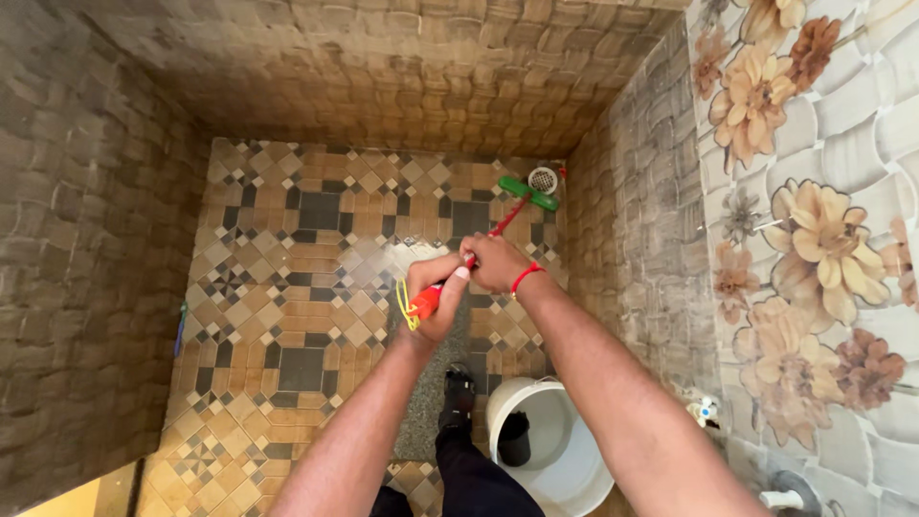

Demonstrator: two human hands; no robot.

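The white bucket [560,450] at the lower right holds a small dark mug [514,438]. The left hand [436,292] and right hand [498,263] have fingers curled tight around the red handle of a floor wiper [517,196]; its green blade rests beside the round drain [543,179] in the far corner. Open patterned floor tile [297,287] lies left, enclosed by tiled walls [86,239].

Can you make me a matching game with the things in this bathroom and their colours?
Things:
1. brush head
2. bucket
3. handle in the left hand and right hand
4. wall flowers

Colours:
A. white
B. red
C. green
D. peach and brown

Pairs: 1-C, 2-A, 3-B, 4-D
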